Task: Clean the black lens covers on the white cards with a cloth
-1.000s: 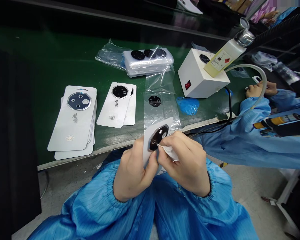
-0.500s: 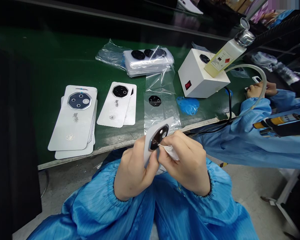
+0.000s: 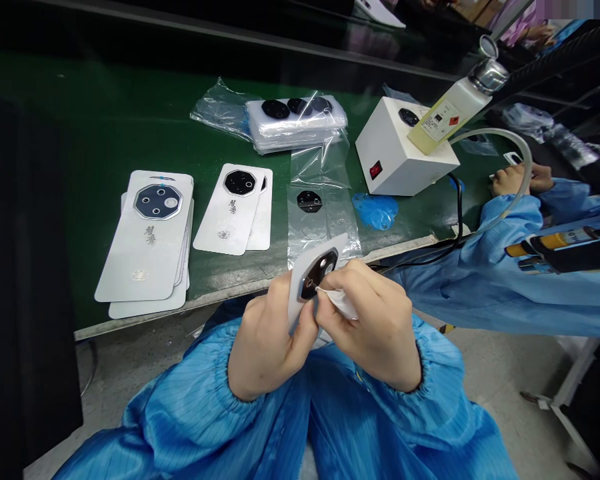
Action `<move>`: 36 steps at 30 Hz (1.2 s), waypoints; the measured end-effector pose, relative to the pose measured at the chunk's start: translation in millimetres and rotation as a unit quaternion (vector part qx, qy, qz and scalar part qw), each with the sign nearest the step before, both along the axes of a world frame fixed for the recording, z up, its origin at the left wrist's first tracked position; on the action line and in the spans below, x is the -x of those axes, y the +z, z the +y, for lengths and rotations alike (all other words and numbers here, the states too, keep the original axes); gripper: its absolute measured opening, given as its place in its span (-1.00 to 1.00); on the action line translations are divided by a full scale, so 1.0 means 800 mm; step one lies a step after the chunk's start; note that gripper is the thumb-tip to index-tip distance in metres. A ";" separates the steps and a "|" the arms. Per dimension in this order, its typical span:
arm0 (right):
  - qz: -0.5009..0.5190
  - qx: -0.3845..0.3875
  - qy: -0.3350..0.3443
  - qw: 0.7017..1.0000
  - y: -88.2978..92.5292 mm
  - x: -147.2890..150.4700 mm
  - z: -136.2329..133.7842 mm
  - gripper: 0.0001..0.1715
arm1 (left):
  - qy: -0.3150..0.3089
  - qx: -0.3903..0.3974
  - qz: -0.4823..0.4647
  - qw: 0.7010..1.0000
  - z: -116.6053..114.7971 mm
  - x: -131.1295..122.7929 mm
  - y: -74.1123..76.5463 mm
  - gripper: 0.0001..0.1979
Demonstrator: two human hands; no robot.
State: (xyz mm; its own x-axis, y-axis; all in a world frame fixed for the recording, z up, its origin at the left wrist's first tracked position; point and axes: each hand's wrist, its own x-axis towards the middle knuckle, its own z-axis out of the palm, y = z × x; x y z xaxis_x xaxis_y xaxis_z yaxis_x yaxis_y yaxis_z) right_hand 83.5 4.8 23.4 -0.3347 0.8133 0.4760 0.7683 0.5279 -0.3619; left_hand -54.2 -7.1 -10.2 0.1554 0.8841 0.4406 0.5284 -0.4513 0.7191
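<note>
My left hand is closed around the lower part of a white phone back cover, which stands tilted just in front of the bench edge. A dark octagonal camera panel on the cover faces right. Pinched in my right hand is a white wiping cloth, its tip against the camera panel's lower right part. On the bench to the left lie a stack of phone back covers and a smaller pair of covers. My fingers hide the cover's lower end.
Behind my hands lies a clear plastic bag with a black camera panel. Bagged panels are stacked farther back. A white box with a red switch carries a bottle of yellowish liquid. Blue film pieces lie nearby; a co-worker's hands are at right.
Both hands keep almost the same place. The cloth tip has shifted very slightly on the camera panel; the cover is still held at the same tilt.
</note>
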 end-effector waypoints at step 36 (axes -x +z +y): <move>0.100 -0.005 0.060 0.993 0.032 0.001 -0.011 -0.80 | -0.104 0.162 -0.193 0.962 -0.003 0.012 0.020 -0.73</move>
